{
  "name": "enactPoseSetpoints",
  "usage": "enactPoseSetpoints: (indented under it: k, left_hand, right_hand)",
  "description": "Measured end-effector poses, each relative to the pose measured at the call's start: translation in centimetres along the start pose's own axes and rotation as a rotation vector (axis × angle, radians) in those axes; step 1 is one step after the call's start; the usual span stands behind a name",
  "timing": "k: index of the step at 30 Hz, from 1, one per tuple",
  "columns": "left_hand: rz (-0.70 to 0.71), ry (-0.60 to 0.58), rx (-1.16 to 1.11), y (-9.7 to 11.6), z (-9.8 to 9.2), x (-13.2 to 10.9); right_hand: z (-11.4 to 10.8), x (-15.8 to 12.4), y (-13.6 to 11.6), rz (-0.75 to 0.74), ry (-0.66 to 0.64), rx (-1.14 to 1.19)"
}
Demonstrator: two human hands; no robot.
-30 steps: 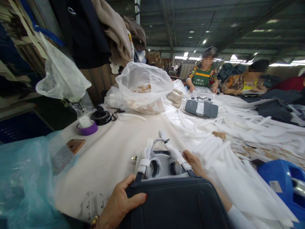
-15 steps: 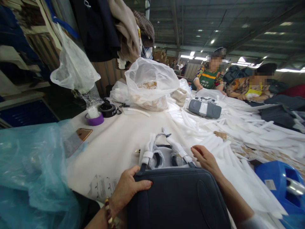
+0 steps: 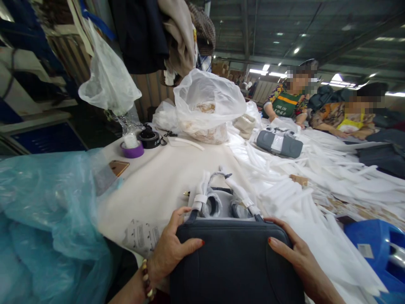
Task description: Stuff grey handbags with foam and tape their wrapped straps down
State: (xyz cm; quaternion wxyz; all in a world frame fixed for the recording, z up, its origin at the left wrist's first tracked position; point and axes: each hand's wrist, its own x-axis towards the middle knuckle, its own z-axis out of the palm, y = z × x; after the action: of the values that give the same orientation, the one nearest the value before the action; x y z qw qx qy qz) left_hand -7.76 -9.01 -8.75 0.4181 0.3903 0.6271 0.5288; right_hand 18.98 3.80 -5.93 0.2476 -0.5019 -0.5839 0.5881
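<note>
A dark blue-grey handbag (image 3: 234,261) lies in front of me at the near edge of the table. Its handle (image 3: 200,195), wrapped in white foam, stretches away from me, beside rings covered in clear film. My left hand (image 3: 172,242) grips the bag's upper left corner, thumb on the front panel and fingers behind the edge. At the upper right corner, my right hand (image 3: 294,251) grips in the same way, thumb on the front. The bag's lower part is cut off by the frame.
Purple tape (image 3: 132,150), black tape (image 3: 148,138) and a phone (image 3: 119,167) lie at the left. Behind stands a translucent plastic bag (image 3: 209,109). White foam strips (image 3: 284,198) cover the right side, near a blue container (image 3: 368,249). Another wrapped handbag (image 3: 279,144) and two people are farther back.
My right hand has come down from beside the handle onto the bag's upper right corner and now grips it. My left hand stays on the left corner. The view has shifted slightly.
</note>
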Motion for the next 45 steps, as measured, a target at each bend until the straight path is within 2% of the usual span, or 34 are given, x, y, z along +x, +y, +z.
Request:
enactPoseSetpoints:
  k: [2, 5, 13, 20, 25, 32, 38, 41, 45]
  left_hand:
    - [0.062, 0.017, 0.130, -0.3, -0.3, -0.6]
    - [0.052, -0.022, 0.243, -0.2, -0.6, -0.9]
    - [-0.098, -0.080, 0.139, 0.7, -0.1, -0.3]
    - [-0.037, -0.163, 0.079, 1.5, -0.1, -0.1]
    - [-0.054, -0.205, 0.041, 1.7, -0.1, 0.2]
    - [-0.041, -0.143, 0.288, 2.1, 0.4, 1.5]
    - [-0.110, -0.110, 0.265, 2.2, 1.0, 1.8]
    - [-0.130, -0.049, 0.254, 1.8, 0.9, 1.6]
    - [-0.084, 0.029, 0.438, 2.3, 0.5, 1.9]
  right_hand:
    - [-0.2, 0.0, 0.4, -0.005, 0.038, -0.016]
    - [-0.5, 0.0, 1.2, 0.005, 0.088, -0.014]
    - [-0.3, 0.1, 1.4, 0.039, 0.070, 0.106]
    - [-0.6, 0.2, 1.2, 0.012, 0.072, 0.047]
    - [-0.2, 0.1, 0.6, -0.063, 0.125, -0.028]
    - [0.1, 0.7, 0.9, 0.039, -0.020, 0.031]
    - [0.3, 1.5, 1.5, 0.043, -0.037, 0.040]
    - [0.6, 1.6, 1.1, 0.055, -0.055, 0.050]
    - [0.8, 1.7, 0.7, 0.043, -0.041, 0.062]
